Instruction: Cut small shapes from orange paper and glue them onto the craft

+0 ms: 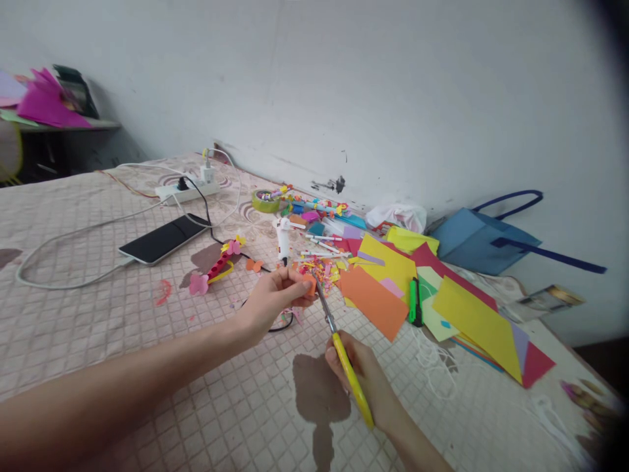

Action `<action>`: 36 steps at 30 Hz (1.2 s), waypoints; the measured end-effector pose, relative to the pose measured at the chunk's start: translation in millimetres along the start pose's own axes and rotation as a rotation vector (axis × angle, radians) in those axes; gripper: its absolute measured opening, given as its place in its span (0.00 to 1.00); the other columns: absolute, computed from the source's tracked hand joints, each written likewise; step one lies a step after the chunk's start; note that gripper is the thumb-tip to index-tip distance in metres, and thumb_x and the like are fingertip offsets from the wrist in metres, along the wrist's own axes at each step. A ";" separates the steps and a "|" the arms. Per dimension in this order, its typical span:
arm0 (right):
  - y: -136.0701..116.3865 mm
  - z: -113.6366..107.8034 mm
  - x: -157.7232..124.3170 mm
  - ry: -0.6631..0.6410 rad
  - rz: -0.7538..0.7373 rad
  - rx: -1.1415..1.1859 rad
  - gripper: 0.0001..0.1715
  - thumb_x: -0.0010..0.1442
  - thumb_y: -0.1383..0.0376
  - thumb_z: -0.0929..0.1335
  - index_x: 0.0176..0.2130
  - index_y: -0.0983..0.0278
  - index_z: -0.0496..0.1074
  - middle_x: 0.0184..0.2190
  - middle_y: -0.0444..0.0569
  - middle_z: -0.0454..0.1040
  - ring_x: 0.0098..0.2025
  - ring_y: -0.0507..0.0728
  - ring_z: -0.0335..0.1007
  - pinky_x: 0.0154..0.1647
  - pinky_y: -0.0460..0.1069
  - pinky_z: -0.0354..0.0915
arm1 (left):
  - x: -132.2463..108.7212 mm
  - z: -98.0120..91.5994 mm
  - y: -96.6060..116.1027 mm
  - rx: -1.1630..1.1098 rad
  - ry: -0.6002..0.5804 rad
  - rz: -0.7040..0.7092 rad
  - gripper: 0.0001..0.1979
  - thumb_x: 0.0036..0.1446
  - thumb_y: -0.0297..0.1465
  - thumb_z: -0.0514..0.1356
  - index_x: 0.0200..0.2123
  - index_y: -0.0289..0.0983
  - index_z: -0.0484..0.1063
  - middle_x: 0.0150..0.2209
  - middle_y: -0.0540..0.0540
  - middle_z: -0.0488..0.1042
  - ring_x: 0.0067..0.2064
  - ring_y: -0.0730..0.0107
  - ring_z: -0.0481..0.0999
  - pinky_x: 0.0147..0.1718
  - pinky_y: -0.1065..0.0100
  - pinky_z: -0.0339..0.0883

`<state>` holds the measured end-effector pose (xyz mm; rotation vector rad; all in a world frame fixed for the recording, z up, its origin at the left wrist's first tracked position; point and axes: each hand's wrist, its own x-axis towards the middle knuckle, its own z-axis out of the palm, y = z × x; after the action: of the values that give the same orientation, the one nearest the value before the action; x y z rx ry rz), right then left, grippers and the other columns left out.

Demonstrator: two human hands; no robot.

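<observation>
while the left hand (272, 297) is pinching paper (310, 286), the right hand (372, 375) is holding scissors (348, 369), any slip perhaps risking cuts.

The scissors (336, 333) show metal blades (323, 299) and smooth yellow plastic handles (352, 380); the orange paper piece (310, 286) looks matt.

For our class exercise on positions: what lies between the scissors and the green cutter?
In the head view, the orange sheet lies between the scissors and the green cutter, with some tablecloth showing beside the scissors.
</observation>
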<state>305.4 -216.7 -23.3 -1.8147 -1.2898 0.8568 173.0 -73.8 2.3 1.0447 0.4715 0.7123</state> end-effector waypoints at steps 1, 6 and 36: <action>0.7 0.2 0.3 0.000 0.001 0.002 0.19 0.58 0.51 0.63 0.25 0.62 0.58 0.18 0.38 0.54 0.20 0.48 0.49 0.19 0.44 0.48 | 0.3 -0.5 -0.1 0.002 -0.004 -0.001 0.10 0.49 0.34 0.65 0.27 0.33 0.69 0.29 0.48 0.74 0.32 0.75 0.73 0.35 0.71 0.68; 4.6 0.2 1.5 -0.021 0.015 0.022 0.23 0.57 0.47 0.61 0.26 0.62 0.58 0.16 0.36 0.52 0.16 0.47 0.46 0.16 0.44 0.46 | 1.7 -2.7 0.3 0.002 -0.016 -0.018 0.10 0.48 0.34 0.65 0.28 0.33 0.69 0.30 0.47 0.75 0.33 0.74 0.74 0.36 0.70 0.68; -14.1 -1.0 -3.7 -0.030 -0.014 -0.031 0.22 0.57 0.48 0.60 0.25 0.62 0.58 0.19 0.39 0.54 0.21 0.49 0.51 0.20 0.44 0.51 | -4.6 4.1 1.8 -0.020 0.026 -0.029 0.11 0.49 0.34 0.64 0.29 0.34 0.66 0.30 0.48 0.75 0.31 0.74 0.74 0.33 0.71 0.68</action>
<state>298.7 -217.2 -10.3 -1.8211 -1.3401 0.8640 172.0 -79.1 5.8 1.0085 0.5001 0.7039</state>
